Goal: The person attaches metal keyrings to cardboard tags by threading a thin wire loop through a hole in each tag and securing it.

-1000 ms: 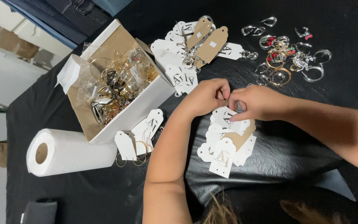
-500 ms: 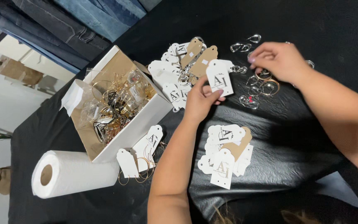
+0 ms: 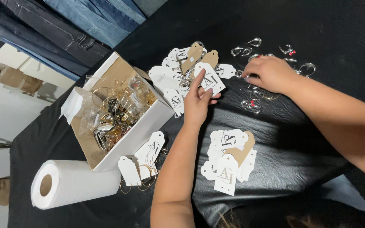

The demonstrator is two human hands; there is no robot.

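Item: white paper tag card with a dark monogram (image 3: pixel 210 79), pinched in your left hand (image 3: pixel 198 101) above the black tabletop (image 3: pixel 317 25). Your right hand (image 3: pixel 270 72) fingers the silver hoop earrings (image 3: pixel 252 105); its grip is unclear. Step: carding. Next needs one earring lifted.

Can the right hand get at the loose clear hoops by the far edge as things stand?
Probably yes. The right hand already rests among the clear hoops, nothing lies over them, and the left hand is off to the side holding a white tag.

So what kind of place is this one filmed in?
Probably a home or small-shop jewellery packing table: a white box full of hoops and chains, piles of card tags, loose earrings on black cloth, folded jeans behind.
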